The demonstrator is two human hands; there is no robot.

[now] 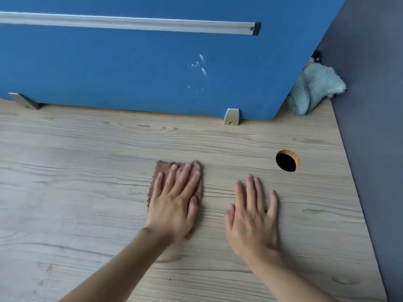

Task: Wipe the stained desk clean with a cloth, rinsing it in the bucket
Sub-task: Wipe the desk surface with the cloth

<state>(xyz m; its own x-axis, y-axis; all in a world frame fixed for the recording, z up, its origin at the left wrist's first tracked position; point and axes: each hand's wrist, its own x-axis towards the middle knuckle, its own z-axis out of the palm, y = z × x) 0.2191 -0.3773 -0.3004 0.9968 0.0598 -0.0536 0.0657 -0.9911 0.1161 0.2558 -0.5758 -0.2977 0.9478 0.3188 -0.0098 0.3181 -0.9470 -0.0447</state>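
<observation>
Cloth (162,168) lies lengthwise toward partition (130,73), under left hand (174,205).

I count one desk (87,171), two hands, left hand (174,205) and right hand (254,219), two cloths, brown cloth (163,167) and blue cloth (316,88), two brackets (25,101) (231,116), one partition (130,68), one rail (130,22), one cable hole (286,161).
</observation>
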